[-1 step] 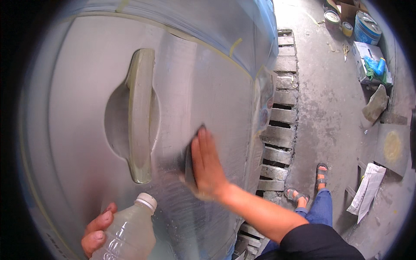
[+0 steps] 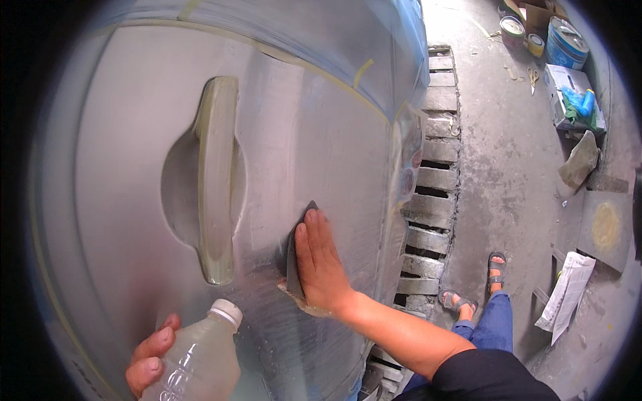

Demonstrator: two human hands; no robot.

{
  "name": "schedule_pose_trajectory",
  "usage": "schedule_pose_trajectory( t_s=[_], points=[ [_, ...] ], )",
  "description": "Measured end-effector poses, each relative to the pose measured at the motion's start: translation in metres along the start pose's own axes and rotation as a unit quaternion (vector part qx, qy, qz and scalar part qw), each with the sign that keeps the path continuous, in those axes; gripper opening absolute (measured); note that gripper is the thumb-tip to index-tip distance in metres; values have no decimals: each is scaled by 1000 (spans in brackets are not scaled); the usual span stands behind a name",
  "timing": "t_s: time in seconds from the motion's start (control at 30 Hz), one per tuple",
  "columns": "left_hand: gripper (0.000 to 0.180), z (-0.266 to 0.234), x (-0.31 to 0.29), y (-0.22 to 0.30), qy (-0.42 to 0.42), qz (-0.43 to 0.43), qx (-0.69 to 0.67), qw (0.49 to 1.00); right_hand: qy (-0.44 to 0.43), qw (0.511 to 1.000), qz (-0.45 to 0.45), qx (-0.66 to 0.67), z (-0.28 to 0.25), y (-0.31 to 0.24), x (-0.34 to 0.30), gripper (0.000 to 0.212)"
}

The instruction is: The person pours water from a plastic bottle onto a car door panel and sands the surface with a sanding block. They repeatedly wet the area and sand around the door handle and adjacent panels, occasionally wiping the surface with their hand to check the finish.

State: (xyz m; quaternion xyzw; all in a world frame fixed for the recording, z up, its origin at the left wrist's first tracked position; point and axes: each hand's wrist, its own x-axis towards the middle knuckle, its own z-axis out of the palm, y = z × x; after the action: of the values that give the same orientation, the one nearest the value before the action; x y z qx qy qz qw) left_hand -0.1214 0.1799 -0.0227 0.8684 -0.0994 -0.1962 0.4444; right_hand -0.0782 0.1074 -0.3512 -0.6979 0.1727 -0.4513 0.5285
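A grey car door panel [image 2: 348, 167] fills the left and middle of the head view, wet and streaked in its lower part. Its door handle [image 2: 218, 180] stands upright over a rounded recess. My right hand [image 2: 321, 264] presses a dark sheet of sandpaper [image 2: 292, 264] flat on the panel, right of the handle's lower end. The fingers lie together along the sheet; the thumb is hidden. At the bottom left, my left hand [image 2: 152, 354] is wrapped round a clear plastic bottle [image 2: 200, 357] with a white cap and cloudy liquid. Its palm is out of sight.
Masking film [image 2: 361, 40] and yellow tape border the panel. A slotted floor drain [image 2: 431, 207] runs alongside the car. Scissors [image 2: 533, 80], tins, a blue bucket [image 2: 566, 43], a box [image 2: 568, 93] and folded newspaper [image 2: 568, 291] lie along the right. My sandalled feet [image 2: 461, 302] stand near the drain.
My right hand and the sandpaper have slid slightly down the panel, toward me. My left hand keeps the bottle in nearly the same place.
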Motion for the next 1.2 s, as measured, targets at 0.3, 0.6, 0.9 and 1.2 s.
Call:
schedule_pose_trajectory(
  t_s=[0.3,0.6,0.9,1.2],
  points=[
    [76,12,0,7,17,-42,-52,998,70,995,-66,10,-5,36,73,71],
    [95,-19,7,-40,-129,303,207,921,80,995,-55,-11,-33,39,131,75],
    [96,-17,8,-30,-156,327,315,877,-32,995,-94,16,-3,7,1,64],
    [73,-7,-2,-24,-116,194,139,964,-82,990,-115,-23,2,-8,-53,64]
  ],
)
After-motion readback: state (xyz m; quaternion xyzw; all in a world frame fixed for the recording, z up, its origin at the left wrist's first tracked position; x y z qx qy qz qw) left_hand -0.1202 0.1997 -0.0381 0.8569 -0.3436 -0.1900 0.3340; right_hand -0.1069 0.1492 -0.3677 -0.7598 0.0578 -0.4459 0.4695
